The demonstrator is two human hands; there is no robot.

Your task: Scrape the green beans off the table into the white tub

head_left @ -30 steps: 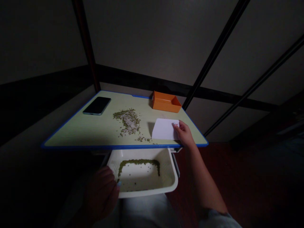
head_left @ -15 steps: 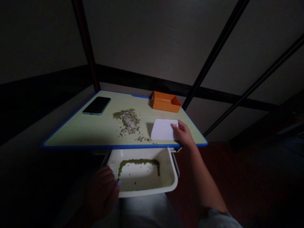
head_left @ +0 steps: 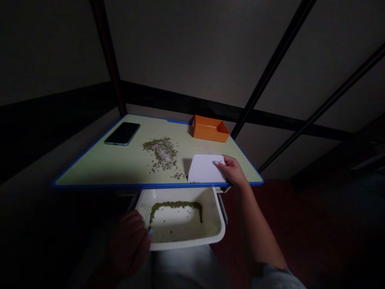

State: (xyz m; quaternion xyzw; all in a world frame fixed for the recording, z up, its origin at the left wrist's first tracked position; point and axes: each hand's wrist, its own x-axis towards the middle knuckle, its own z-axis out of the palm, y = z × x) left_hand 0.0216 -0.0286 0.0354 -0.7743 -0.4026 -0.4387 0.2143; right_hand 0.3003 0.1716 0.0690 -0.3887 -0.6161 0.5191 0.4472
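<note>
My right hand (head_left: 233, 172) grips a white flat scraper card (head_left: 202, 169) that stands on edge on the blue-rimmed table (head_left: 120, 166), near its front edge. Small green beans mixed with white grains (head_left: 161, 151) lie scattered just left of the card. Below the table's front edge my left hand (head_left: 130, 243) holds the left rim of a white tray (head_left: 216, 224). A curved line of green beans (head_left: 176, 206) lies inside the tray.
A dark phone (head_left: 122, 133) lies at the table's far left. An orange open box (head_left: 209, 129) stands at the back right. Dark diagonal bars (head_left: 270, 66) cross the wall behind. My lap in pale cloth shows under the tray.
My right hand has slid the white card leftward and toward the front edge, closer to the loose beans. The left hand and tray have stayed put.
</note>
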